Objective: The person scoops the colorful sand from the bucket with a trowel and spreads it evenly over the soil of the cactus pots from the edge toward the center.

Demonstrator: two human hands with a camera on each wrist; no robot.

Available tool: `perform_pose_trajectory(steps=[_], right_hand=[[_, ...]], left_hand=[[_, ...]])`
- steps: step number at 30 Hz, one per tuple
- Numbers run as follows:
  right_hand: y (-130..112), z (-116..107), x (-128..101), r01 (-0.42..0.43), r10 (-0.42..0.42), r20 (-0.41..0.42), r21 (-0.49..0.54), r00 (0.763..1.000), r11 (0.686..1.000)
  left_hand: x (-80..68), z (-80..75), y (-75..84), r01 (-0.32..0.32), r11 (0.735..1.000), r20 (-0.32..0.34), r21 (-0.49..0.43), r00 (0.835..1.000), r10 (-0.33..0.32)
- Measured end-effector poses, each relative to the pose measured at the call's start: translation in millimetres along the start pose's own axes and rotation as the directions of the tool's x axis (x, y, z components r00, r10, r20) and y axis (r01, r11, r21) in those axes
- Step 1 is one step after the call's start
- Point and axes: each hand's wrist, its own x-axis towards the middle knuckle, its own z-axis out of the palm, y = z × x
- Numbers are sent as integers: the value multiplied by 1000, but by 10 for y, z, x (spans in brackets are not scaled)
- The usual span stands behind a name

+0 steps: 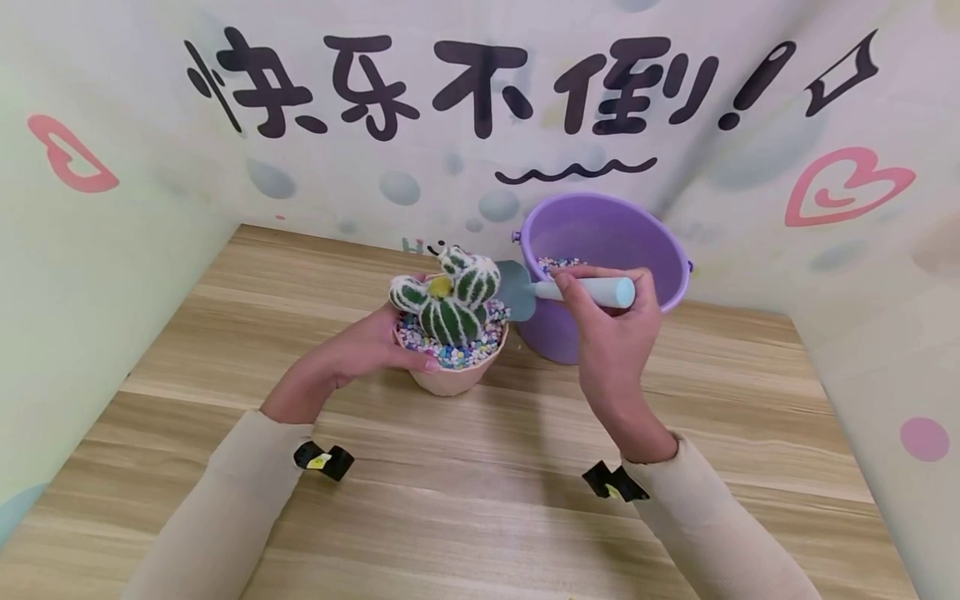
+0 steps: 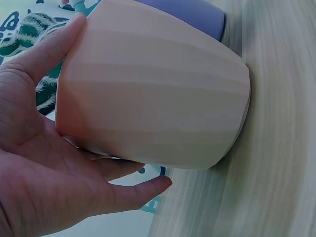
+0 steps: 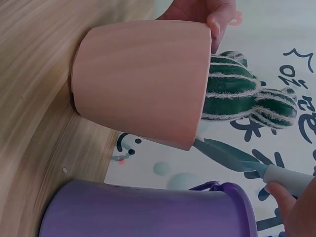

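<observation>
I'm working on a pale wood-grain table point(image 1: 480, 500), boxed in by pastel walls point(image 1: 112, 275) printed with big black characters, pink hearts and soft dots. My left hand point(image 1: 360, 350) curls round the side of the pink pot point(image 1: 457, 379), thumb on its rim, fingers wrapped behind. The pot stands on the table and holds a fuzzy green cactus point(image 1: 450, 300) bedded in coloured pebbles point(image 1: 457, 354). My right hand point(image 1: 611, 333) pinches the pale handle of a small blue trowel point(image 1: 555, 290), its blade just beside the cactus. Right behind the pot stands a purple bucket point(image 1: 600, 242) with more pebbles inside, partly hidden by my right hand
</observation>
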Motion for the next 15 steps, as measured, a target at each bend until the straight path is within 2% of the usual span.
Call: perform_pose_trajectory(steps=[5,15], right_hand=[[3,13,-9,24,-26,44,47,999,999],[-36,37,-51,115,-112,83,-30,990,993]], left_hand=[[2,-8,-4,4,1000,4,3,1000,-4],[17,-36,1,11,1000,10,23,1000,-11]])
